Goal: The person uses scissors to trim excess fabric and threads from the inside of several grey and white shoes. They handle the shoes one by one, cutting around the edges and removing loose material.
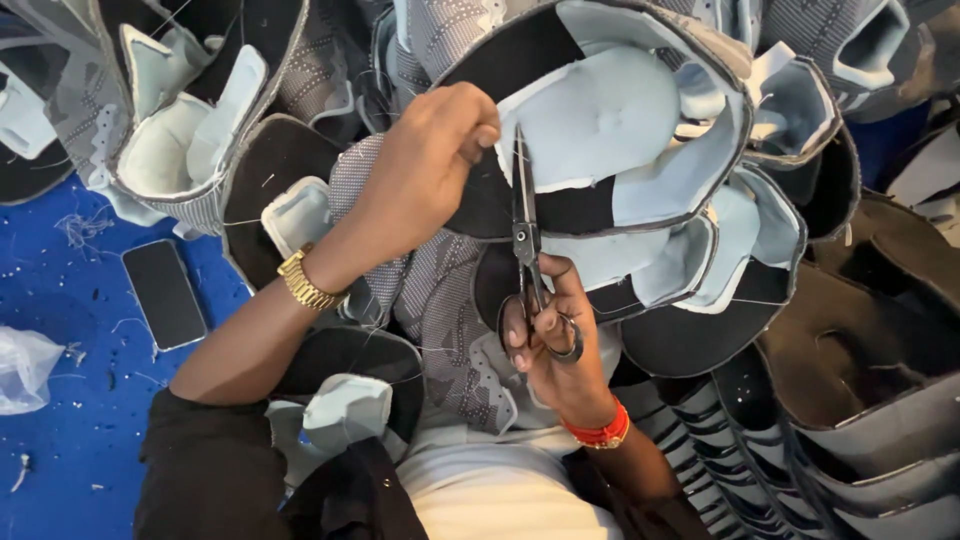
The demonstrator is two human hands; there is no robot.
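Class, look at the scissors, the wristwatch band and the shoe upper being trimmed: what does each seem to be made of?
Scissors: dark metal, dull sheen on the blades. Wristwatch band: probably gold-toned metal, shiny linked segments. Shoe upper: likely black fabric with pale blue foam-like padding, matte, with loose threads at the edges.

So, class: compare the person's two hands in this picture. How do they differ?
The left hand grips the edge of a shoe upper; the right hand holds scissors. The left wrist wears a gold watch; the right wears a red thread band. The left lies knuckles-up, the right fingers-up. Both are bare.
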